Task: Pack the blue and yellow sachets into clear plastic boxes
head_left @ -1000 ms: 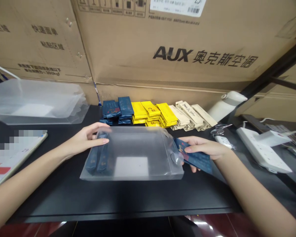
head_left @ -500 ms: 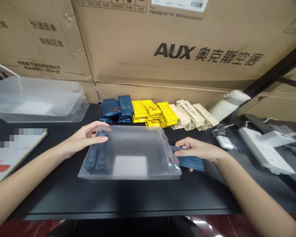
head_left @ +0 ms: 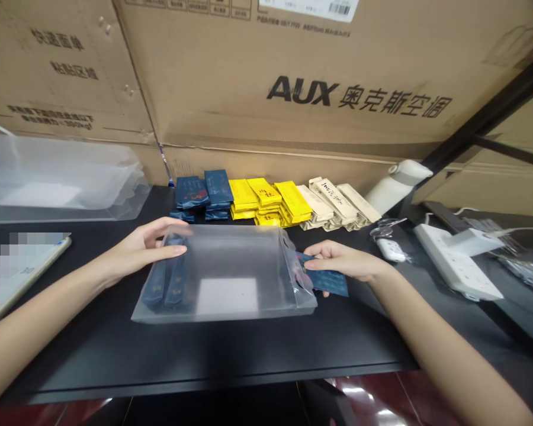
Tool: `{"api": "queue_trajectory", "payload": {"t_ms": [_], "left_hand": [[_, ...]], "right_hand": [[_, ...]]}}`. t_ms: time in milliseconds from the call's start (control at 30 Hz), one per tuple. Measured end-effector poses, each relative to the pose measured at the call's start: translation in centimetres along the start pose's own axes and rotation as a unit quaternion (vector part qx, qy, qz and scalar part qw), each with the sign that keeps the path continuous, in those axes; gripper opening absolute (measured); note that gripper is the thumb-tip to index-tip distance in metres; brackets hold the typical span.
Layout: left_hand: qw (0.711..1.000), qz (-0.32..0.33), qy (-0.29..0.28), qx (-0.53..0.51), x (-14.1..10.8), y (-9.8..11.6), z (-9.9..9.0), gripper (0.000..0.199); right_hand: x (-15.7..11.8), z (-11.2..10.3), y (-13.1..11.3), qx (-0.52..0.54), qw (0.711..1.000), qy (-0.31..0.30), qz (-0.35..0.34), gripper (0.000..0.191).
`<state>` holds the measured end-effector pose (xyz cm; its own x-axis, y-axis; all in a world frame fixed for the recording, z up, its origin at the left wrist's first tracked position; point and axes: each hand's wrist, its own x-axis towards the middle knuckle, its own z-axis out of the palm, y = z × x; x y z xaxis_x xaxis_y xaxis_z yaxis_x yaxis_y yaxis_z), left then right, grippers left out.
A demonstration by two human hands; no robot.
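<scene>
A frosted clear plastic bag lies flat on the black table, its mouth with handle holes facing right. Two dark blue packets show through its left end, and a white rectangle shows through the middle. My left hand grips the bag's closed left end, thumb on top. At the mouth, my right hand pinches another dark blue packet, whose left end reaches into the opening. Behind the bag stand stacks of blue packets, yellow packets and beige packets.
More frosted bags lie at the back left, near a notebook. On the right are a white bottle, a small white case and a power strip. Large cardboard boxes stand behind the table.
My right hand has moved the blue packet slightly left, further into the bag's mouth. My left hand keeps its hold on the bag. The whole view has shifted a little.
</scene>
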<state>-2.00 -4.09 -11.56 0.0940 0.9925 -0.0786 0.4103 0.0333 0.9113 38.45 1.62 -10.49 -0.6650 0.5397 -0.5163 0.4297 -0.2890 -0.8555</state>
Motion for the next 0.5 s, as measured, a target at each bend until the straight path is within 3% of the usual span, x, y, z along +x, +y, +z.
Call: {"api": "queue_trajectory", "payload": {"t_ms": [167, 500], "left_hand": [[1.0, -0.003, 0.0, 0.001, 0.0, -0.1, 0.0, 0.051], [1.0, -0.008, -0.001, 0.005, -0.2, 0.6, 0.1, 0.051]], "right_hand": [[-0.6, -0.1, -0.3, -0.03, 0.999, 0.014, 0.019, 0.03], [-0.6, -1.1, 0.3, 0.036, 0.997, -0.065, 0.012, 0.029]]}}
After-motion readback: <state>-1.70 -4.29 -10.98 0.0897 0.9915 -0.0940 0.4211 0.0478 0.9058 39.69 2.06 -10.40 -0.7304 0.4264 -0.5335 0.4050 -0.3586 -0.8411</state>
